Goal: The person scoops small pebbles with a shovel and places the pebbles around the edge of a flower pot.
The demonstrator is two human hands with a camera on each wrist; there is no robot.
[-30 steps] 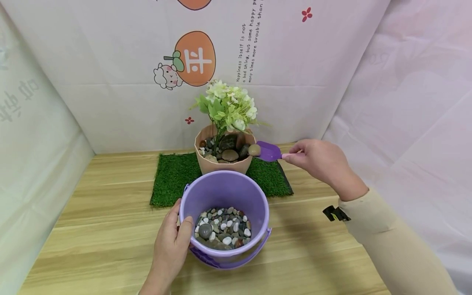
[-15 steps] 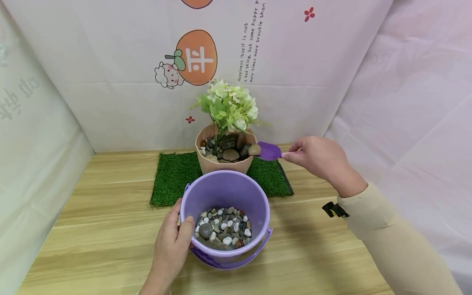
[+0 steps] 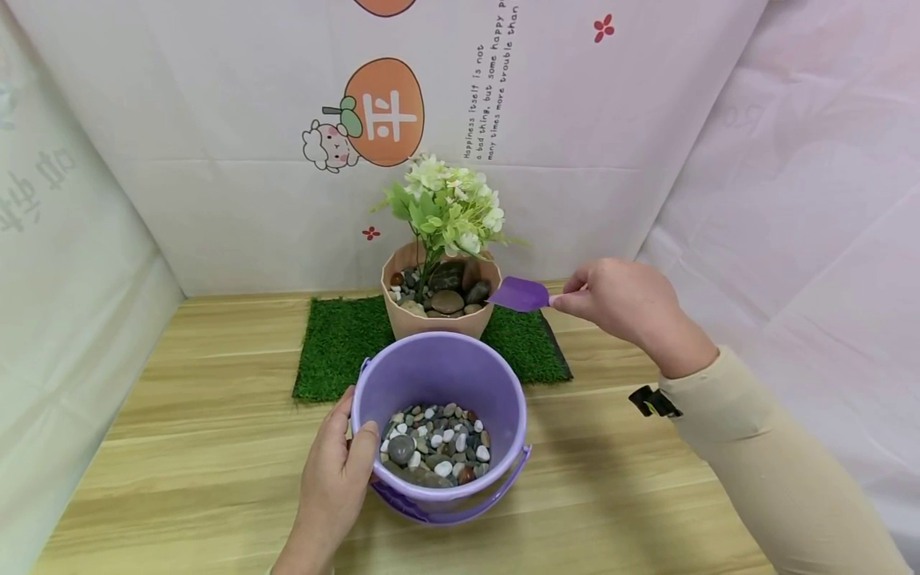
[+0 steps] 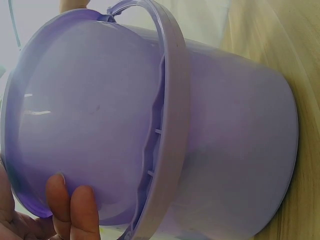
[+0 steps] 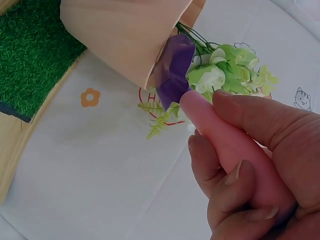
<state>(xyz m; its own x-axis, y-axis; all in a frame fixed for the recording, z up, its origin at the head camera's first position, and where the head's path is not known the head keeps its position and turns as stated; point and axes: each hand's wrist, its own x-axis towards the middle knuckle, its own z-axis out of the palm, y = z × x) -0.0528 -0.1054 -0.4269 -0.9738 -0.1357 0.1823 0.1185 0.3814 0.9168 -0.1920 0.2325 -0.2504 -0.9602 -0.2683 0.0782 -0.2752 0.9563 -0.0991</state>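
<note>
My right hand (image 3: pixel 621 307) grips the pink handle of a small purple shovel (image 3: pixel 519 295). The blade, bare on top, tilts at the right rim of a peach flower pot (image 3: pixel 438 326). In the right wrist view, fingers and thumb wrap the pink handle (image 5: pixel 235 145). Inside the pot, dark and brown stones (image 3: pixel 447 302) lie around a plant with pale flowers (image 3: pixel 453 204). My left hand (image 3: pixel 334 471) holds the left rim of a purple bucket (image 3: pixel 513 399), thumb over the edge. Small mixed pebbles (image 3: pixel 434 443) cover the bucket's bottom. Its handle (image 4: pixel 172 125) hangs down in front.
The pot stands on a green turf mat (image 3: pixel 338 351) on a wooden table (image 3: pixel 180 463), behind the bucket. Printed white cloth (image 3: pixel 237 120) encloses the table at the back and both sides.
The tan stone at the shovel's tip has dropped off into the pot. The blade has tipped down toward the pot, and the right hand has risen slightly. The left hand and bucket stay put.
</note>
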